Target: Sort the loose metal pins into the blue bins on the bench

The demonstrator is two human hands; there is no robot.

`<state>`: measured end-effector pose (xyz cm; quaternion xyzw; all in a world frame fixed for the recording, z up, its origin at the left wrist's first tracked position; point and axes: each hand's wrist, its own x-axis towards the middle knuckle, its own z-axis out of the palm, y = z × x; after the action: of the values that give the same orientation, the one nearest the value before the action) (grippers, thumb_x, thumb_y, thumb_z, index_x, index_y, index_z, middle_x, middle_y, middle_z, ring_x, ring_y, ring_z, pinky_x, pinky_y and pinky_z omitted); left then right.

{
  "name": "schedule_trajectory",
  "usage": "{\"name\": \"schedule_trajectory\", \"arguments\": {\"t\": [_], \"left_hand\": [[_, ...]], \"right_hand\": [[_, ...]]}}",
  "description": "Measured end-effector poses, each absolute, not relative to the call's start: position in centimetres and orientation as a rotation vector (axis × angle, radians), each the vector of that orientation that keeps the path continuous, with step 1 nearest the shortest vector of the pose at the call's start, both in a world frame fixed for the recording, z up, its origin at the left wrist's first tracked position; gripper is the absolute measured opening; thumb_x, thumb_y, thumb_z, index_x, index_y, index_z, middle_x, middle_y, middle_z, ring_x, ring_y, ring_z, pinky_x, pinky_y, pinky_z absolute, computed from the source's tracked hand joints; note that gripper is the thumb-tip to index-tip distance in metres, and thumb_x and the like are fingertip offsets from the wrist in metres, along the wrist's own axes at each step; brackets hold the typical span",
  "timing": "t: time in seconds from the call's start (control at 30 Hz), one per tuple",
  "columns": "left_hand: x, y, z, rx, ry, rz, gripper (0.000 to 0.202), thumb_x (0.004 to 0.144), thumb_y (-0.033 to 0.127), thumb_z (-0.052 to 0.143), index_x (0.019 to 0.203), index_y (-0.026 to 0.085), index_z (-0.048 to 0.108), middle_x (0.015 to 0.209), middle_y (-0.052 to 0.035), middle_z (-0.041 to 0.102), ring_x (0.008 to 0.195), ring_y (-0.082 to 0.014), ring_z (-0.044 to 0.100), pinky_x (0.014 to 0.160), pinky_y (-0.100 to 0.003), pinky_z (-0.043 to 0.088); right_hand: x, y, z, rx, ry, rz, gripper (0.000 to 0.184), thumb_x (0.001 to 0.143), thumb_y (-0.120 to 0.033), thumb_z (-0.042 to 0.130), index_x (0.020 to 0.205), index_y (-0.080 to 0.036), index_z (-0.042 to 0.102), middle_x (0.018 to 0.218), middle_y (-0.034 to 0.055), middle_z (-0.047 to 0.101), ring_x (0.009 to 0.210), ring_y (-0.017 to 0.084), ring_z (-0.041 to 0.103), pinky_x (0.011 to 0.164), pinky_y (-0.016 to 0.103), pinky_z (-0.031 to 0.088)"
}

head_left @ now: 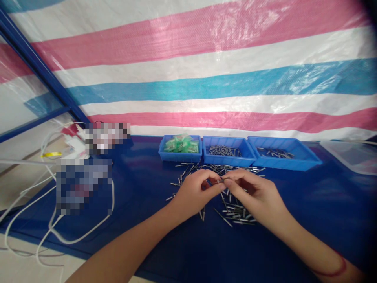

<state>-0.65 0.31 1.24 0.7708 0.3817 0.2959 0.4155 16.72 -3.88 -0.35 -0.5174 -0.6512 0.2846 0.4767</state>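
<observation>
My left hand (196, 192) and my right hand (253, 192) meet above the blue table cover (141, 188), fingertips pinched together on a thin metal pin (219, 180) held between them. Under and around both hands lies a loose scatter of several metal pins (238, 212), some spreading toward the trays behind. Both hands are closed in a pinch.
Three blue trays stand in a row at the back: the left tray (179, 155) holds green plastic parts, the middle tray (228, 156) and right tray (284, 159) hold metal pins. White cables (76, 236) loop at the left. A striped tarpaulin (206, 70) hangs behind.
</observation>
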Motion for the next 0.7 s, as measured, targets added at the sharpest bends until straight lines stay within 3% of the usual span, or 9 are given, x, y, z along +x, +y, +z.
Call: {"name": "schedule_trajectory", "arguments": {"t": [0.13,0.37,0.53,0.63,0.7], "left_hand": [[-0.9,0.5,1.5,1.950,0.976,0.823,0.020,0.082,0.035,0.063,0.089,0.017,0.066,0.084,-0.0013,0.063,0.066,-0.0100,0.052,0.062,-0.021,0.041],[-0.9,0.4,1.7,1.930,0.991,0.869,0.025,0.084,0.040,0.060,0.092,0.016,0.062,0.087,-0.0023,0.064,0.065,-0.0099,0.053,0.062,-0.022,0.043],[-1.6,0.7,2.3,2.275,1.048,0.669,0.032,0.088,0.044,0.053,0.107,0.019,0.059,0.094,-0.0030,0.064,0.078,-0.0151,0.058,0.073,-0.028,0.045],[-2.4,0.9,2.9,2.586,1.136,0.456,0.031,0.088,0.045,0.052,0.100,0.018,0.061,0.097,-0.0059,0.063,0.090,-0.0214,0.059,0.082,-0.033,0.044],[-3.0,1.0,3.2,2.680,1.196,0.282,0.033,0.085,0.049,0.054,0.097,0.018,0.062,0.095,-0.0064,0.063,0.087,-0.0230,0.060,0.077,-0.033,0.046]], "right_hand": [[16.9,-3.6,-0.4,-1.268,-1.585,0.676,0.011,0.086,-0.029,0.057,0.085,-0.022,0.066,0.084,0.0046,0.066,0.079,0.018,0.060,0.065,0.029,0.047],[16.5,-3.5,-0.1,-1.257,-1.628,0.868,0.019,0.087,-0.036,0.056,0.085,-0.022,0.067,0.075,0.0028,0.063,0.081,0.020,0.060,0.066,0.029,0.047],[17.5,-2.5,-0.2,-1.256,-1.170,0.998,0.025,0.082,-0.044,0.061,0.082,-0.019,0.066,0.068,-0.0003,0.056,0.055,0.011,0.048,0.049,0.025,0.039],[19.8,-1.3,0.0,-1.158,-0.788,1.030,0.021,0.078,-0.041,0.066,0.085,-0.020,0.066,0.065,-0.0029,0.048,0.049,0.008,0.039,0.043,0.024,0.032],[22.0,-0.7,0.0,-1.122,-0.646,1.056,0.015,0.077,-0.036,0.067,0.084,-0.022,0.066,0.064,-0.0030,0.046,0.048,0.007,0.036,0.041,0.024,0.028]]}}
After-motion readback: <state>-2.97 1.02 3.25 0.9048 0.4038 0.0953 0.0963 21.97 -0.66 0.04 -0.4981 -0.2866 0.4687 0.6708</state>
